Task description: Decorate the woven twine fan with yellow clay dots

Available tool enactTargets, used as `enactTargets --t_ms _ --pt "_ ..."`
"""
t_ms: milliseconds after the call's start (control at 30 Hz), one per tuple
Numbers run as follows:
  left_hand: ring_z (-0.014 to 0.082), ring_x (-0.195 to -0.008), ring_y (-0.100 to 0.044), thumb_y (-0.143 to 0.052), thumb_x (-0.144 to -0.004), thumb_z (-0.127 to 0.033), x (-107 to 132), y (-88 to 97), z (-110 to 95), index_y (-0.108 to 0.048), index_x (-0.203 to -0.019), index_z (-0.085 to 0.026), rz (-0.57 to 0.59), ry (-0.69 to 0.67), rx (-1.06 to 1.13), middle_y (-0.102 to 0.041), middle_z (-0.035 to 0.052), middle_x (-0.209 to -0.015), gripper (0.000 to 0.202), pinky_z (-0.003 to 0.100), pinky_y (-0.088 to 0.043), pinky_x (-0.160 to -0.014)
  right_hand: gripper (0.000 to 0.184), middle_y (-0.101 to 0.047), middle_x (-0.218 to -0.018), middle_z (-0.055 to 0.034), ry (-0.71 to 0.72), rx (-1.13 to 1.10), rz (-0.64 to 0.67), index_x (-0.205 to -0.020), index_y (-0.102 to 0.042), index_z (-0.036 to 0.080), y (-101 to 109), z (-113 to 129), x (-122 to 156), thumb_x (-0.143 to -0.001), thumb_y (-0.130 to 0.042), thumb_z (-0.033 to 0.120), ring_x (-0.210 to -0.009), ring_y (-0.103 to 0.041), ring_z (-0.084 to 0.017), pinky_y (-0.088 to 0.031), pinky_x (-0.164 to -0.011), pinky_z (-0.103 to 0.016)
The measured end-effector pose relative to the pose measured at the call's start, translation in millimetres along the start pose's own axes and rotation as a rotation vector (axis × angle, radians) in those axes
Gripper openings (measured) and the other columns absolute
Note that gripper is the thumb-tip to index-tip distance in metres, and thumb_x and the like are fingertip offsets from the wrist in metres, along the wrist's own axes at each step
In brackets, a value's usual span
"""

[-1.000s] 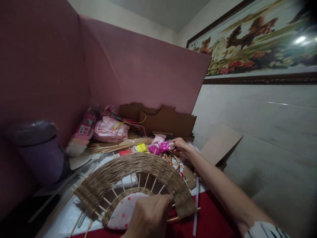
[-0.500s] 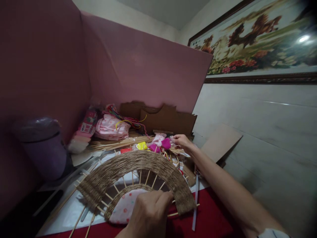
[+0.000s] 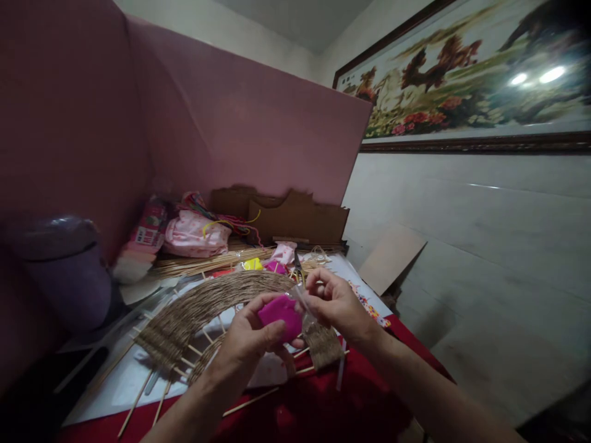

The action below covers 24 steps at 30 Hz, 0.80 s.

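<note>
My left hand [image 3: 247, 335] grips a clear plastic bag of magenta clay [image 3: 281, 315], thumb in front and fingers behind. At the bag's right end, my right hand [image 3: 339, 307] pinches the loose clear plastic. Both hands are over a fan-shaped weave [image 3: 173, 326] of brown cord on thin wooden sticks, and they hide part of its right side. Below the bag, a patch of pale spotted cloth [image 3: 270, 372] shows at the weave's inner curve. Scissors [image 3: 298, 271] lie just behind the hands.
Yellow [image 3: 252, 264] and other magenta packets [image 3: 276, 267] lie behind the weave. Farther back are bundled sticks [image 3: 194, 266], a pink cloth bundle [image 3: 196, 234] and torn cardboard [image 3: 300, 215]. A lidded purple bin [image 3: 69, 277] stands left; a board [image 3: 392, 258] leans against the right wall.
My right hand has drawn back from the packets behind the weave, bringing the magenta bag towards me. My left hand has left the weave's inner edge and now holds the bag.
</note>
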State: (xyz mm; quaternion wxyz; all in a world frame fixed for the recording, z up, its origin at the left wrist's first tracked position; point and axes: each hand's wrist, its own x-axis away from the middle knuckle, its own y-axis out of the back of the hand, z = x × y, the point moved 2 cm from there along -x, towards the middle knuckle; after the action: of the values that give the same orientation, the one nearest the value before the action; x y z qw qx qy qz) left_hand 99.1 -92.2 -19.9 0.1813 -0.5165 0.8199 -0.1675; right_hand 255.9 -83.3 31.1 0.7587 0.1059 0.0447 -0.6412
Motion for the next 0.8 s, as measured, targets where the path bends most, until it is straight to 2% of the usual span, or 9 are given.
enactTargets --t_ms 67,167,267,500,633,800 --pt "0.0177 -0.056 -0.066 -0.073 -0.068 -0.033 -1 2.4 4 -0.054 -0.097 -0.017 0.027 0.019 0.035 -0.068 0.0066 -0.082 0.038 0.024 -0.05 -0.044 0.009 -0.05 -0.05 0.0083 0.036 0.031 -0.015 -0.067 -0.054 0.018 -4 -3 6 -0.065 -0.062 0.014 -0.041 -0.039 -0.005 -0.031 -0.041 -0.016" --pt "0.016 -0.052 -0.065 -0.07 -0.072 -0.032 -1 5.2 8 -0.055 -0.091 -0.016 0.019 -0.01 -0.011 -0.067 0.0032 -0.067 0.029 0.022 -0.048 -0.043 0.001 -0.062 -0.061 0.0023 0.081 0.127 -0.023 -0.067 -0.065 0.016 -5 -2 13 -0.067 -0.065 0.017 -0.055 -0.052 -0.009 -0.042 -0.052 -0.021" --pt "0.013 -0.048 -0.062 -0.066 -0.076 -0.036 -1 5.3 6 -0.056 -0.09 -0.016 0.011 -0.052 -0.093 -0.065 0.0015 -0.062 0.027 0.019 -0.045 -0.04 0.01 -0.069 -0.072 -0.0027 0.14 0.211 -0.041 -0.076 -0.073 0.017 -6 -1 19 -0.07 -0.068 0.024 -0.067 -0.059 -0.014 -0.047 -0.062 -0.027" --pt "0.0104 -0.042 -0.057 -0.061 -0.079 -0.04 -1 3.9 8 -0.052 -0.08 -0.015 0.031 -0.017 -0.17 -0.062 -0.0004 -0.055 0.026 0.018 -0.042 -0.037 0.015 -0.061 -0.067 -0.0006 0.159 0.035 0.015 -0.082 -0.076 0.022 -7 -22 20 -0.067 -0.072 0.023 -0.064 -0.053 -0.011 -0.043 -0.056 -0.022" --pt "0.0107 -0.038 -0.056 -0.06 -0.078 -0.043 -2 1.8 13 -0.05 -0.079 -0.016 0.015 0.025 -0.111 -0.06 -0.002 -0.051 0.029 0.016 -0.038 -0.033 0.013 -0.06 -0.069 -0.0014 0.164 0.02 -0.011 -0.078 -0.076 0.022 -6 -31 19 -0.066 -0.074 0.026 -0.065 -0.052 -0.012 -0.044 -0.058 -0.023" --pt "0.0074 -0.031 -0.05 -0.062 -0.076 -0.044 0 -2.7 8 -0.05 -0.074 -0.016 0.001 0.04 -0.143 -0.058 -0.0029 -0.048 0.031 0.014 -0.032 -0.03 0.019 -0.056 -0.071 -0.0007 0.161 -0.011 -0.038 -0.083 -0.076 0.023 -9 -35 22 -0.066 -0.076 0.031 -0.066 -0.05 -0.012 -0.044 -0.057 -0.023"
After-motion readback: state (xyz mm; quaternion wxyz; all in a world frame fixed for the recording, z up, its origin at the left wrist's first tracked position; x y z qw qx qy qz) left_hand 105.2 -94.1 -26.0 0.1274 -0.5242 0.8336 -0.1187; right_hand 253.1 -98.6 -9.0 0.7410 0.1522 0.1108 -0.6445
